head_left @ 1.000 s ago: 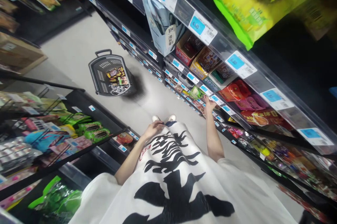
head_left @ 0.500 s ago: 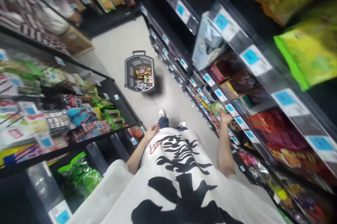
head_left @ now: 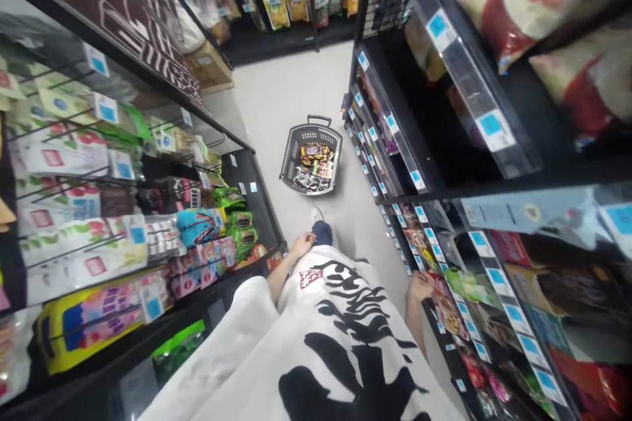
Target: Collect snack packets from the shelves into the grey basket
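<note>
My left hand [head_left: 303,243] hangs beside my thigh at the hem of my white shirt [head_left: 345,342], loosely open and holding nothing I can see. My right hand [head_left: 419,286] is at the lower shelves on the right, its fingers partly bent beside a red snack packet [head_left: 437,281]. Whether they touch the packet is unclear. A green packet [head_left: 469,284] lies further right on the shelf. Ahead of my feet stands a dark grey shopping basket [head_left: 286,161], handle up, with several packaged snacks [head_left: 316,157] inside.
Hanging snack bags [head_left: 123,210] line the left shelving. On the right, black shelves [head_left: 498,177] with blue-and-white price tags rise close to me. A cardboard box [head_left: 210,68] sits at the far left of the pale floor [head_left: 286,85]. Another shelf [head_left: 281,49] crosses the aisle's end.
The view has turned, so the basket and aisle appear further right. My right hand has come away from the green packet, lower and nearer the red one. My left hand stays by my thigh.
</note>
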